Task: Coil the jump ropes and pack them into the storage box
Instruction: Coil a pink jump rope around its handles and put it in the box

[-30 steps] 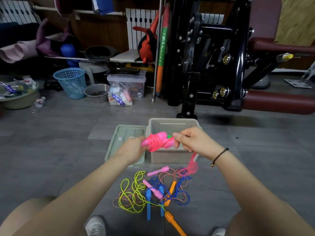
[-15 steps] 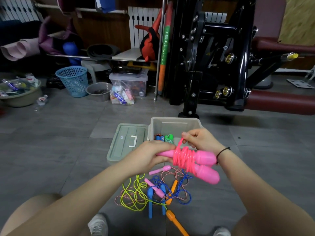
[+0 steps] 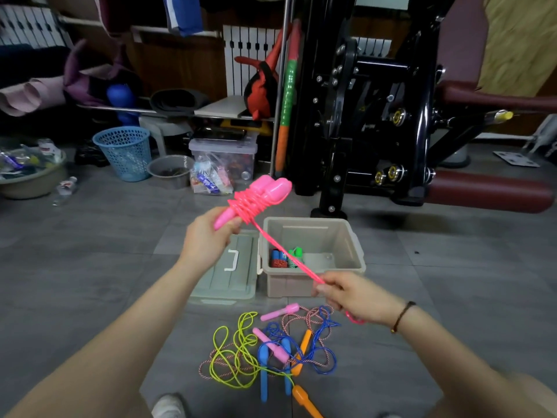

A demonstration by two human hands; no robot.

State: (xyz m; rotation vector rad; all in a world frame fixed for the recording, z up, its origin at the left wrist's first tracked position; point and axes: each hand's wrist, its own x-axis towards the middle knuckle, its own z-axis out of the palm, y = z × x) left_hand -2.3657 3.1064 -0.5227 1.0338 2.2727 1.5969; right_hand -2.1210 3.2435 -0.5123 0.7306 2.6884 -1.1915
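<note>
My left hand [image 3: 208, 236] grips the narrow ends of the pink jump rope's two handles [image 3: 259, 194], held up and tilted away, with the pink cord coiled tightly round them. A taut stretch of that cord [image 3: 283, 254] runs down to my right hand [image 3: 352, 294], which pinches it in front of the beige storage box [image 3: 346, 236]. The cord's end loops out behind my right wrist. Inside the open box lie coiled ropes with blue and green handles [image 3: 286, 257]. Its grey-green lid [image 3: 232, 267] lies flat to the left.
On the floor before me lies a tangle of jump ropes [image 3: 271, 348]: yellow, blue, and red-white cords with pink, blue and orange handles. A black gym machine [image 3: 361, 116] stands behind the box. A blue basket [image 3: 125, 152], bowls and a clear bin stand at the back left.
My left hand has raised the pink bundle and tipped its handles up and away. My right hand has moved down and right, pulling the cord's free stretch taut.
</note>
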